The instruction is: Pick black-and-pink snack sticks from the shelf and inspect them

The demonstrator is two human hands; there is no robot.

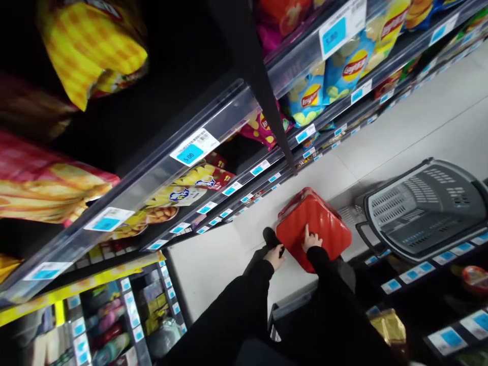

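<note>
A red ribbed hard-shell case [316, 223] stands on the pale floor of a shop aisle. My right hand [311, 240] lies on its near face with the fingers spread flat. My left hand [275, 255] sits at the case's left edge, next to a black shoe [270, 236]; its fingers curl inward and I cannot make out whether they grip anything. Both arms are in black sleeves.
Shelves of crisp bags [345, 68] with blue price tags [189, 152] run along the left and top. A grey plastic shopping basket [427, 208] rests on the right. More shelves with tags stand at the lower right. The pale tiled floor [419, 122] stretches away between them.
</note>
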